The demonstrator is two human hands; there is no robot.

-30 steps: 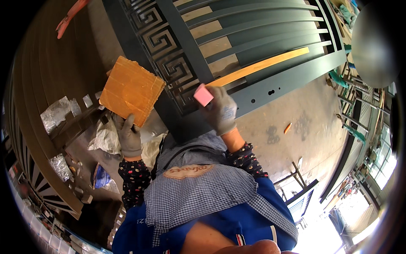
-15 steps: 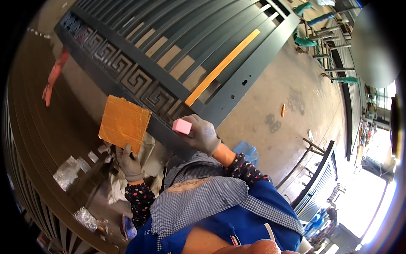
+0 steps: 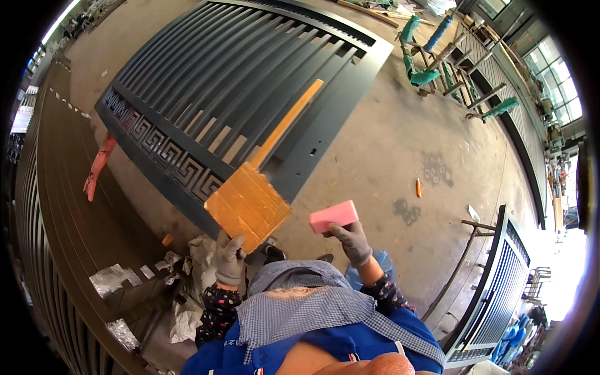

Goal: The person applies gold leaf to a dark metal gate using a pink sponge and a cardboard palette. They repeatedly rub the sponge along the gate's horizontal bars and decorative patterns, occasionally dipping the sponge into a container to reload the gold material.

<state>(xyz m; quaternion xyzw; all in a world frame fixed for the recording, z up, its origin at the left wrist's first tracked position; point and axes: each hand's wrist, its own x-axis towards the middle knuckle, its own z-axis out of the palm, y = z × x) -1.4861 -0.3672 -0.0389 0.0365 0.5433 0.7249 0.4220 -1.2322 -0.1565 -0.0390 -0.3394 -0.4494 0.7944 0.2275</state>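
While the left hand's [image 3: 229, 260] cardboard [image 3: 250, 206] hides metalwork [image 3: 228, 87], the right hand [image 3: 352, 244] grips a block [image 3: 334, 215].

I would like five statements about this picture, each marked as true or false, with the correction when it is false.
1. The left hand holds a piece of cardboard. True.
2. The right hand holds a green bottle. False: it holds a pink block.
3. A yellow strip lies along the dark gate. True.
4. Both hands are without gloves. False: both wear grey gloves.
5. A small orange object lies on the floor, to the right of the dark gate. True.
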